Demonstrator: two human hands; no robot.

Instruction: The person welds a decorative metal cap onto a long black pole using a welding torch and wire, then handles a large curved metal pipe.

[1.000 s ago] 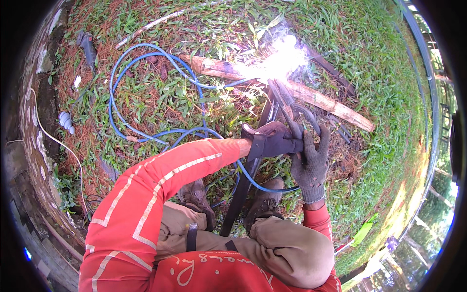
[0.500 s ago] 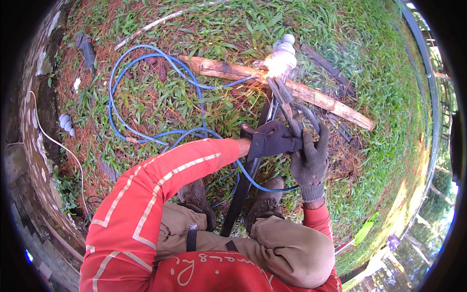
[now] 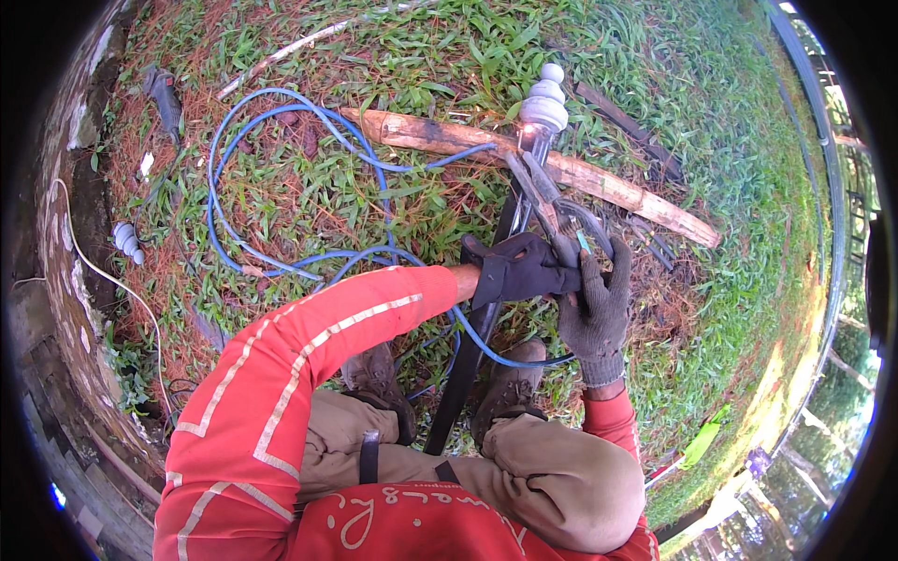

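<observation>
My right hand (image 3: 597,318), in a grey knit glove, is closed round the handle of a welding electrode holder (image 3: 541,194) with long grey jaws. Beside it my left hand (image 3: 524,269), in a dark glove, is closed against the same handle; its fingertips are partly hidden. The jaws point away from me toward a black metal tube (image 3: 460,397) running between my boots. At the tube's far end sits a pale grey tiered finial (image 3: 545,105), with a small orange glow at the joint. A split wooden pole (image 3: 645,198) lies crosswise under the tube.
A blue cable (image 3: 213,178) loops over the grass at left and passes below my hands. A second grey finial (image 3: 128,241) and a dark power tool (image 3: 166,101) lie farther left. Dark scrap pieces (image 3: 627,129) lie at far right, near a stone edge's opposite side.
The bright arc, sparks and smoke at the finial's joint have died down to a small glow. The finial and tube end now show plainly. My hands have hardly moved.
</observation>
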